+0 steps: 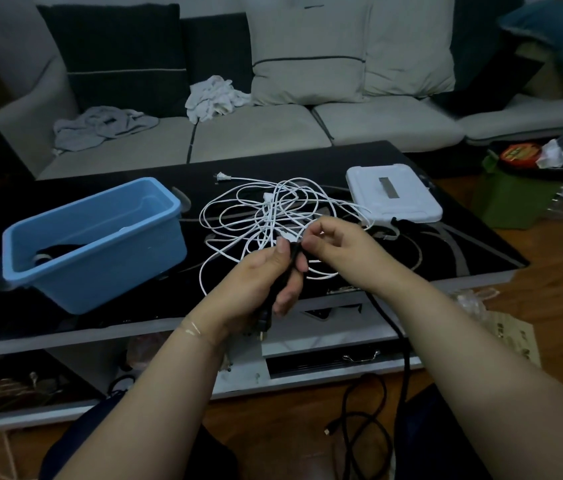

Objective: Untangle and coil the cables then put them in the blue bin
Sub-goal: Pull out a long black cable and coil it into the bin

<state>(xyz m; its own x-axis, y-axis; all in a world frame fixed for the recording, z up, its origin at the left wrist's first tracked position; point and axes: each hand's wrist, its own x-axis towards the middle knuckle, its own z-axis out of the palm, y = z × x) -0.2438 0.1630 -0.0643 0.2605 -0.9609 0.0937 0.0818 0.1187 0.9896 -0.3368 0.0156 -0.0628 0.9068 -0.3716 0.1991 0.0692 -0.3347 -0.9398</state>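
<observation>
A tangle of white cables [273,216] lies on the black table [446,244], one plug end reaching toward the sofa. My left hand [262,275] grips a folded black cable [278,289] whose plug hangs below the fist. My right hand [332,244] pinches the top of that black cable next to my left thumb. The black cable runs under my right forearm and down to loose loops on the floor [363,420]. The blue bin [96,237] stands on the table's left part, with a dark coiled cable [55,252] inside it.
A white lid [394,195] lies on the table's right side, touching the white tangle. A grey sofa [256,133] with cushions and crumpled cloths runs behind the table. Bags and bottles [550,168] crowd the floor at the right. A drawer handle [359,356] shows under the tabletop.
</observation>
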